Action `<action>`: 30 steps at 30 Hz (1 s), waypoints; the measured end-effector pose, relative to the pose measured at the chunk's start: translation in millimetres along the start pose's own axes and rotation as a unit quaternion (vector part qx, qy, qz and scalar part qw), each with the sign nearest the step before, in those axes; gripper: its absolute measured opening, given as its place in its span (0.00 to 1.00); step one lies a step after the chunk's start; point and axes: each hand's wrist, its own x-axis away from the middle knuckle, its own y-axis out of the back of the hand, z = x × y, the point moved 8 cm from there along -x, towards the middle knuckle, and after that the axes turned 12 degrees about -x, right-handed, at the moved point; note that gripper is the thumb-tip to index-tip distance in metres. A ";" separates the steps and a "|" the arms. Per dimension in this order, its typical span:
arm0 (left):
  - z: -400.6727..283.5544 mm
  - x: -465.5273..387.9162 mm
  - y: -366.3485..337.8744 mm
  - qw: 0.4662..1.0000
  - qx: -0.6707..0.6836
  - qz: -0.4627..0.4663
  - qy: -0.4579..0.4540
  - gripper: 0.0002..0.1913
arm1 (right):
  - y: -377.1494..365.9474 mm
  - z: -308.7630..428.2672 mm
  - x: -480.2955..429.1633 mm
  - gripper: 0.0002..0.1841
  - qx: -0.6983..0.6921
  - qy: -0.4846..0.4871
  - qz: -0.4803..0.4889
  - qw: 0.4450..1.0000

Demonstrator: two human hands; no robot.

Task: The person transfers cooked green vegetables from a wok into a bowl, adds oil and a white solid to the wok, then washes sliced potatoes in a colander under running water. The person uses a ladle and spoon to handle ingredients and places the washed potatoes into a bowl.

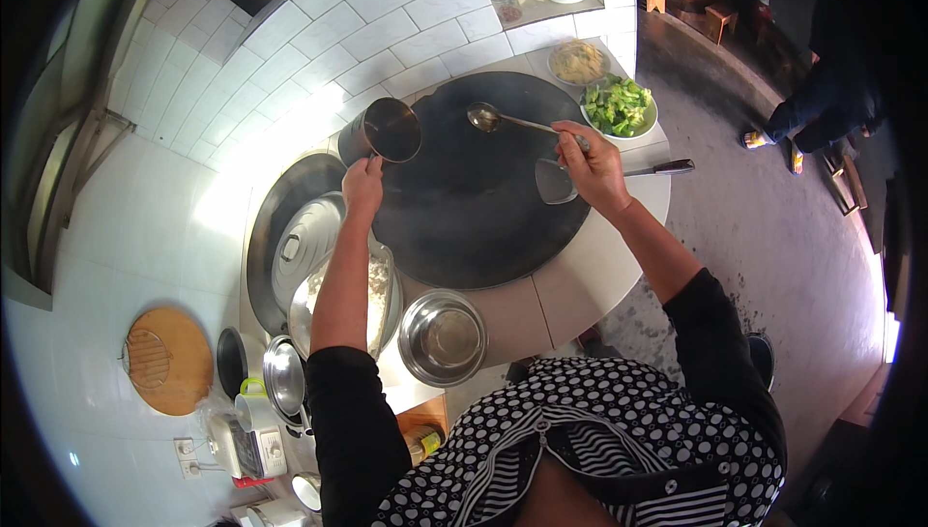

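My left hand (363, 185) grips the handle of a metal pot (392, 129), tilted with its dark inside in view, at the left rim of a large black wok (464, 215). My right hand (593, 168) holds a metal ladle (484, 116) by its handle, the bowl over the far part of the wok. Below that hand a spatula (556, 182) lies across the wok's right rim, its dark handle pointing right. A white bowl of chopped green vegetables (618, 106) and a bowl of pale yellowish shredded food (578, 61) stand beyond the wok at the right.
A second wok (262, 237) with a metal lid (296, 240) sits at the left. Nearer me are a container of white food (379, 288) and a steel basin (443, 338). Tiled walls border the stove. A person (819, 103) is at the far right beside small wooden stools (718, 19).
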 end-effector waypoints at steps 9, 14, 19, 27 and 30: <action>4.1 -13.1 -15.3 1.000 -0.014 0.005 -0.006 0.18 | -7.5 0.6 -11.5 0.09 0.078 0.058 0.002 0.995; 2.2 -18.9 -15.8 0.998 -0.059 -0.006 -0.027 0.18 | -11.0 -2.9 -15.5 0.08 0.084 0.054 0.002 0.995; 1.6 -22.7 -13.2 0.996 -0.071 -0.021 -0.046 0.17 | -14.4 2.6 -17.5 0.08 0.085 0.072 0.009 0.994; 0.0 -26.3 -10.2 0.996 -0.074 -0.016 -0.041 0.17 | -15.9 6.1 -19.1 0.09 0.091 0.078 0.011 0.993; -3.8 -26.3 -6.6 0.994 -0.087 -0.029 -0.054 0.17 | -15.6 5.2 -19.6 0.08 0.093 0.079 0.010 0.992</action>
